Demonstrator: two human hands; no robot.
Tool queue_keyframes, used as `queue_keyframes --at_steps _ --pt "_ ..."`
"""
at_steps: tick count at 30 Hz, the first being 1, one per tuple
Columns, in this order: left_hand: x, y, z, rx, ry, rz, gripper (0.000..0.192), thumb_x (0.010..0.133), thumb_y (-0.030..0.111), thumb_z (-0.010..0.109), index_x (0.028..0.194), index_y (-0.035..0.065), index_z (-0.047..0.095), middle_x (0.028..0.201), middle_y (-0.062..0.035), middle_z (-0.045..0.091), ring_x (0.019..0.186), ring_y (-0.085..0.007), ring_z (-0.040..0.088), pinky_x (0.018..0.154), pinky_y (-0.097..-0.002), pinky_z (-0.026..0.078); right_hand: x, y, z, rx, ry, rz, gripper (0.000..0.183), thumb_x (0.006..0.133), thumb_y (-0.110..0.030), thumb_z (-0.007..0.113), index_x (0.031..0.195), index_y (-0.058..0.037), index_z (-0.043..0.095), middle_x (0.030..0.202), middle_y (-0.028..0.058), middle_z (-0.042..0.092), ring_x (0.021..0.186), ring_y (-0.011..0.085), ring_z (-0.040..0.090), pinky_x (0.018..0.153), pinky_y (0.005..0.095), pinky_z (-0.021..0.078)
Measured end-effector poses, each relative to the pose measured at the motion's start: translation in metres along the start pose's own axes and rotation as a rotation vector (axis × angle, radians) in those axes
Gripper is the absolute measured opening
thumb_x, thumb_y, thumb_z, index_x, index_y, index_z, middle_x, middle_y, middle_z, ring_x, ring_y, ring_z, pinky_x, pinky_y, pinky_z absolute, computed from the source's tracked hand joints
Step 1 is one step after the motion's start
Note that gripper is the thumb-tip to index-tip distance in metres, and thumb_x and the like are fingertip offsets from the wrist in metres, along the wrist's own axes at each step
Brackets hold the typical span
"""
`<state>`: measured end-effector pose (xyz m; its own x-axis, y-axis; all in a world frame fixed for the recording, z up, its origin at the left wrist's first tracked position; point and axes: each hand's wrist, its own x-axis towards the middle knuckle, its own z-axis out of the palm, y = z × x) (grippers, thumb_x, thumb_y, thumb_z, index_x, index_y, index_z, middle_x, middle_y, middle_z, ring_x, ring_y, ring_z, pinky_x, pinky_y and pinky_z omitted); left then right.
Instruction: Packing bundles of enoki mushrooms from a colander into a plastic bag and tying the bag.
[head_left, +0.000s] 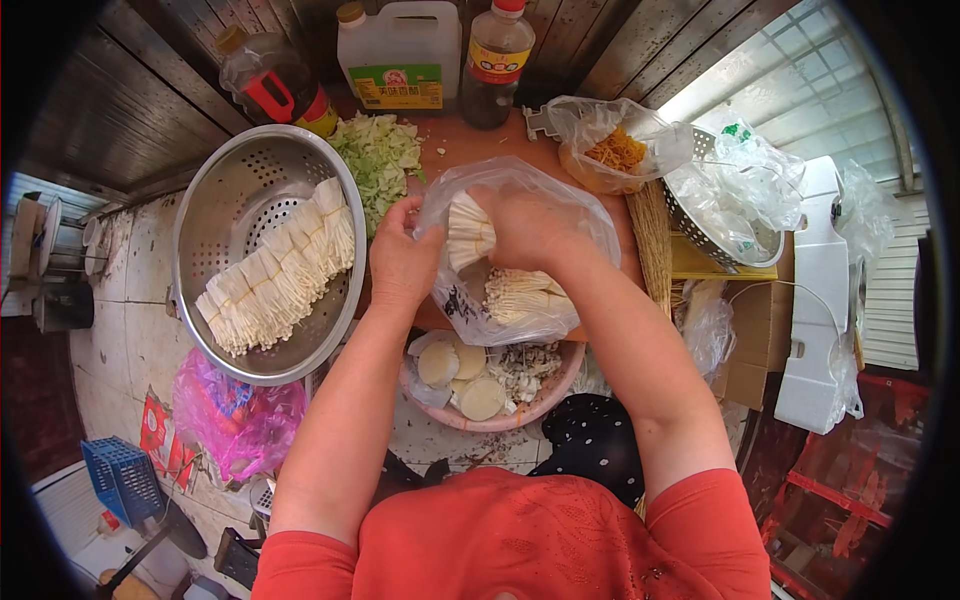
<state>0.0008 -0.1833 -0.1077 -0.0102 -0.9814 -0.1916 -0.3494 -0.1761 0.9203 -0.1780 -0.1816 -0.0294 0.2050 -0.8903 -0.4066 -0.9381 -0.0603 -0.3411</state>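
A clear plastic bag (577, 217) stands open on the brown table (517, 146). My left hand (405, 259) grips its left rim between thumb and fingers. Inside the bag, my right hand (529, 225) is closed on a bundle of enoki mushrooms (470, 229); some of its fingers are hidden. Lower in the bag lie more enoki mushrooms (525, 296), partly covered by my right forearm. To the left, a perforated steel colander (214, 187) holds a slanting row of banded enoki bundles (277, 274).
Chopped cabbage (379, 154) lies behind the colander. A pink basin (450, 420) with mushroom trimmings sits below the table's front edge. Along the back stand a white jug (397, 45) and two dark-filled bottles (491, 97). Right are a bag of orange shreds (615, 154) and a second colander (682, 217).
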Motion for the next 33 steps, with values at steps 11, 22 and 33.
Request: queue_keyframes --at_steps 11,22,33 --pt "-0.001 0.002 -0.005 0.283 0.009 0.116 0.05 0.078 0.002 0.06 0.128 0.0061 0.053 0.117 -0.021 0.059 0.108 -0.0367 0.059 0.094 -0.0419 0.047 0.029 0.009 0.074 -0.057 0.211 -0.116 0.093 0.069 -0.017 0.076 0.149 -0.0111 0.03 0.137 0.0167 0.051 0.126 0.0324 0.05 0.105 0.0443 0.0391" --pt "0.001 0.0 -0.008 0.267 0.022 0.089 0.05 0.077 0.002 0.062 0.126 0.004 0.055 0.11 -0.0179 0.061 0.102 -0.0327 0.06 0.09 -0.0389 0.048 0.006 0.009 0.067 -0.034 0.318 -0.188 0.091 0.07 -0.017 0.077 0.149 -0.01 0.032 0.14 0.0181 0.048 0.131 0.0331 0.045 0.109 0.0453 0.0357" --pt "-0.032 0.025 -0.011 0.557 0.099 0.455 0.056 0.073 0.005 0.067 0.126 0.0054 0.052 0.121 -0.0233 0.054 0.115 -0.0404 0.052 0.1 -0.0438 0.043 0.003 0.022 0.092 -0.157 0.287 -0.196 0.062 0.091 -0.016 0.049 0.15 -0.0121 0.032 0.152 0.0183 0.036 0.143 0.0337 0.031 0.118 0.0452 0.0231"
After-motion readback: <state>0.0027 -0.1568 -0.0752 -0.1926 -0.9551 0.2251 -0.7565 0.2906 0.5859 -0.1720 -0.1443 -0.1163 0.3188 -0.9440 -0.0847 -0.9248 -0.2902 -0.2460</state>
